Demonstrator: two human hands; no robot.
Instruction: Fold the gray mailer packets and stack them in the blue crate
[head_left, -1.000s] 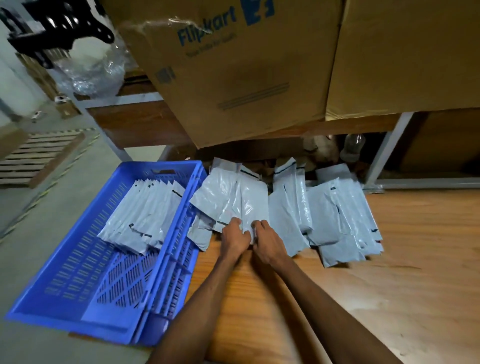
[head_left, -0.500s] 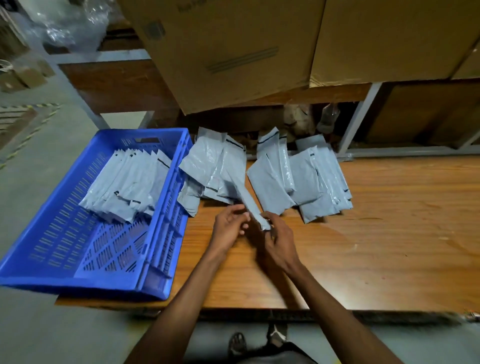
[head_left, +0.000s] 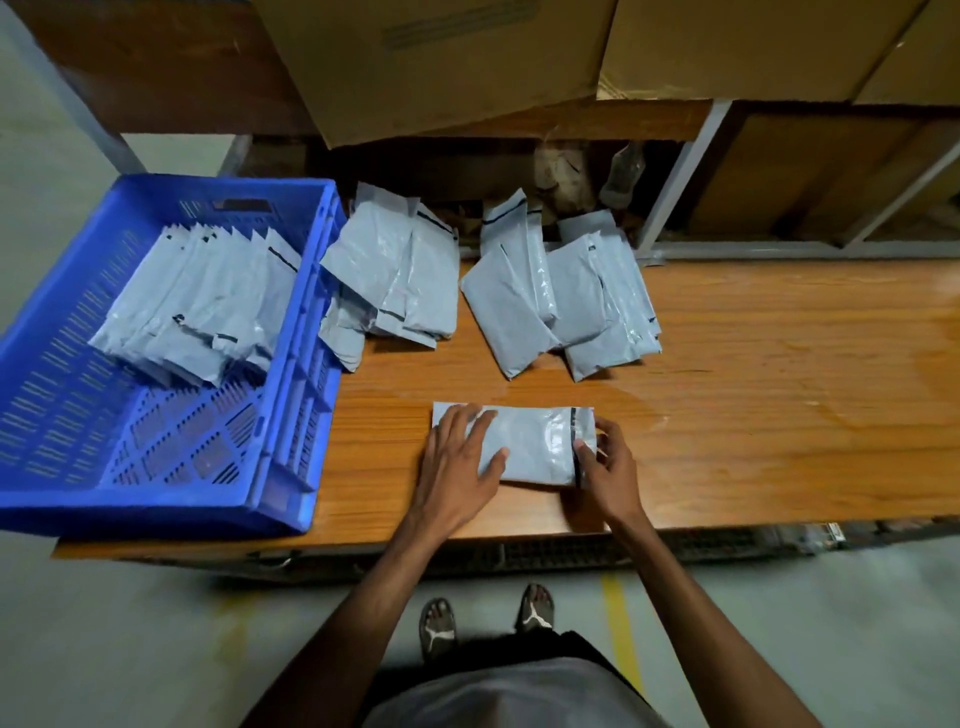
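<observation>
A: Eyes off the action for a moment. A long orange-brown wooden table (head_left: 753, 415) fills the middle, glossy under the light.

B: Above it, big brown cardboard boxes (head_left: 441, 67) sit on a shelf, one sagging over the edge.

A: Grey metal shelf legs (head_left: 675, 176) stand at the table's far side, right of centre.

B: And down below, grey concrete floor (head_left: 130, 649), a yellow painted line (head_left: 621, 629), and two feet in dark sandals (head_left: 439, 626).

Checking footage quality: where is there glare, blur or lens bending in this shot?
Head view: glare sheens the table on the right; shelf posts and the crate bow from the wide lens; the corners smear; the packet under both hands stays sharp.
</observation>
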